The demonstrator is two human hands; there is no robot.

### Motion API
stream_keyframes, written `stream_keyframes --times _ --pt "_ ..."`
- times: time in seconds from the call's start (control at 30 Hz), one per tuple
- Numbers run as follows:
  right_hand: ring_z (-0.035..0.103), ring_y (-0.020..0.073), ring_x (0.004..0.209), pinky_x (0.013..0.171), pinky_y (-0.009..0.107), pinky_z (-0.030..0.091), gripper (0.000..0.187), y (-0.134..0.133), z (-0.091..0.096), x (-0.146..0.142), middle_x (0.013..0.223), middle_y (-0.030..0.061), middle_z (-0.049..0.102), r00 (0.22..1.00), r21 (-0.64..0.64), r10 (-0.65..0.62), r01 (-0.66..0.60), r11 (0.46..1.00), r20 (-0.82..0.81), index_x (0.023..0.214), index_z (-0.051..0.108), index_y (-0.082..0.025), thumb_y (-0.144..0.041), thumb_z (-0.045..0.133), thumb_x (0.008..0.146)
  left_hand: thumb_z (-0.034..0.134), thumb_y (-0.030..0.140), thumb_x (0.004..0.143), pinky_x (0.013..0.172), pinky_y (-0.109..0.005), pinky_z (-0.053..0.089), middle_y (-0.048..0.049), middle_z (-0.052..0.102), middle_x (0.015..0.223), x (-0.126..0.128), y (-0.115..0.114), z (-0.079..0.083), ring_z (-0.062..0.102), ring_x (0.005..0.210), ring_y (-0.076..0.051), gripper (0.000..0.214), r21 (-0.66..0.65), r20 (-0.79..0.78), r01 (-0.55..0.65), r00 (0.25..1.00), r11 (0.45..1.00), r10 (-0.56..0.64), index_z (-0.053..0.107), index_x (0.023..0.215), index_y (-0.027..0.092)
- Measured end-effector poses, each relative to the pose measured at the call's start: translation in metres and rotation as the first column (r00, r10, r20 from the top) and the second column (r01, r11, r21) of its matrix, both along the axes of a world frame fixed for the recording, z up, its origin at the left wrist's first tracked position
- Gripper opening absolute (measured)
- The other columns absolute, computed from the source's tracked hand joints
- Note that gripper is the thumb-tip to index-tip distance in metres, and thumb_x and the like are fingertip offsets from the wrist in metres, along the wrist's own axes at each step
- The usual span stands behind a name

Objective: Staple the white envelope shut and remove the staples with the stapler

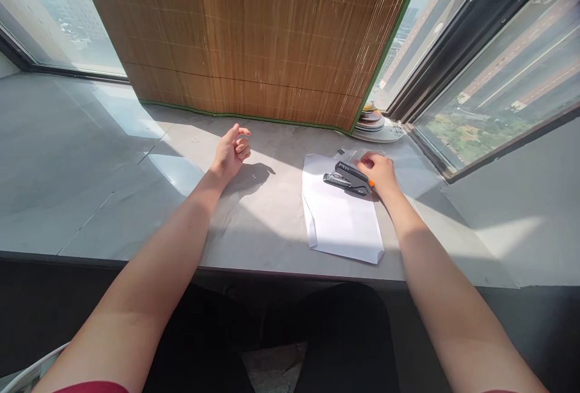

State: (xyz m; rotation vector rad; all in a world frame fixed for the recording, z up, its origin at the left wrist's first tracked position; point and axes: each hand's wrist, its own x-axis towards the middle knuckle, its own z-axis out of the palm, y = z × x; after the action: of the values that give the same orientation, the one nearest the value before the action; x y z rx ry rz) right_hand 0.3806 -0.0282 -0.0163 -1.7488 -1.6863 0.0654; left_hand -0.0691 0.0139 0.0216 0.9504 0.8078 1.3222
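Note:
A dark grey stapler (347,178) with an orange end lies on a stack of white paper (339,217) on the grey stone sill. My right hand (379,173) grips the stapler's right end, fingers curled round it. A little above the sill to the left, my left hand (232,151) hovers with its fingers loosely curled and the forefinger stretched out; nothing is in it. Its shadow falls on the sill beside it. The paper's lower corners are folded.
A bamboo blind (254,36) hangs down at the back of the sill (113,187). A stack of plates (376,124) stands at the back right by the window frame. A small clear packet (347,153) lies behind the paper. Windows flank both sides.

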Motion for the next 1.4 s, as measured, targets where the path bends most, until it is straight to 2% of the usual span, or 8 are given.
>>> stream_keyframes --times 0.17,0.3,0.47,0.97,1.1,1.2,1.3,1.4 --pt "0.065 0.0261 0.087 0.083 0.039 0.052 0.039 -0.002 0.001 -0.008 0.092 0.0089 0.071 0.98 0.034 0.196 -0.198 0.98 0.047 0.091 0.074 -0.022 -0.061 0.068 0.088 0.061 0.061 0.104 0.046 -0.024 0.028 0.0108 0.022 0.053 0.001 -0.007 0.006 0.024 0.041 -0.009 0.041 -0.022 -0.031 0.03 0.999 0.999 -0.031 0.061 0.087 0.024" --pt "0.068 0.034 0.111 0.1 0.048 0.055 0.041 -0.001 -0.003 -0.007 0.116 0.0135 0.075 0.981 0.034 0.172 -0.175 0.984 0.088 0.106 0.078 -0.023 -0.059 0.072 0.089 0.057 0.063 0.106 0.046 -0.024 0.03 0.0107 0.021 0.052 0.001 -0.008 0.007 0.023 0.04 -0.009 0.044 0.005 -0.039 0.067 0.997 0.998 -0.067 0.062 0.087 0.024" --pt "0.057 0.0386 0.144 0.122 0.056 0.046 0.045 0.004 -0.005 -0.008 0.152 0.012 0.069 0.976 -0.117 0.168 -0.153 0.981 0.139 0.132 0.076 -0.027 -0.047 0.067 0.094 0.054 0.065 0.107 0.046 -0.025 0.029 0.0102 0.021 0.053 0.001 -0.006 0.006 0.023 0.041 -0.01 0.047 0.04 -0.095 0.039 0.995 0.998 -0.035 0.061 0.085 0.024" --pt "0.039 0.0354 0.165 0.135 0.072 0.023 0.052 0.009 -0.014 -0.02 0.177 0.0085 0.045 0.918 -0.29 0.23 -0.135 0.948 0.324 0.158 0.06 -0.031 -0.043 0.039 0.112 0.06 0.045 0.097 0.049 -0.025 0.023 0.008 0.028 0.052 -0.004 0.005 -0.017 0.024 0.045 -0.012 0.03 0.167 -0.22 -0.125 0.962 0.978 0.161 0.059 0.076 0.024" --pt "0.039 0.0345 0.165 0.135 0.075 0.017 0.058 0.014 -0.018 -0.021 0.179 0.0098 0.041 0.919 -0.331 0.292 -0.197 0.923 0.265 0.162 0.055 -0.031 -0.047 0.027 0.114 0.055 0.036 0.097 0.058 -0.027 0.033 0.0018 0.043 0.052 0.006 -0.012 -0.017 0.042 0.054 -0.015 0.035 0.287 -0.572 -0.189 0.753 0.939 0.326 0.059 0.065 0.023" --pt "0.037 0.0354 0.166 0.134 0.075 0.017 0.059 0.016 -0.021 -0.02 0.176 0.0122 0.046 0.913 -0.315 0.301 -0.21 0.925 0.275 0.163 0.054 -0.031 -0.046 0.026 0.113 0.057 0.024 0.094 0.072 -0.033 0.044 -0.0069 0.061 0.068 0.005 -0.027 -0.01 0.061 0.074 -0.023 0.03 0.284 -0.864 -0.113 0.399 0.952 0.306 0.061 0.065 0.022" --pt "0.036 0.0362 0.166 0.132 0.074 0.023 0.059 0.015 -0.019 -0.021 0.174 0.0148 0.049 0.895 -0.32 0.292 -0.183 0.93 0.337 0.163 0.054 -0.031 -0.04 0.027 0.112 0.056 0.018 0.092 0.096 -0.044 0.052 -0.0176 0.075 0.107 -0.029 -0.044 -0.002 0.068 0.11 -0.035 0.021 0.293 -0.952 -0.123 0.052 0.948 0.301 0.076 0.097 0.021" --pt "0.034 0.0364 0.167 0.131 0.077 0.021 0.06 0.012 -0.013 -0.025 0.175 0.0156 0.047 0.84 -0.337 0.32 -0.177 0.925 0.438 0.165 0.053 -0.03 -0.034 0.031 0.11 0.049 0.027 0.099 0.117 -0.067 0.042 -0.0293 0.059 0.154 -0.098 -0.068 -0.003 0.051 0.148 -0.047 0.051 0.277 -0.959 -0.336 -0.148 0.9 0.24 0.067 0.145 0.014"
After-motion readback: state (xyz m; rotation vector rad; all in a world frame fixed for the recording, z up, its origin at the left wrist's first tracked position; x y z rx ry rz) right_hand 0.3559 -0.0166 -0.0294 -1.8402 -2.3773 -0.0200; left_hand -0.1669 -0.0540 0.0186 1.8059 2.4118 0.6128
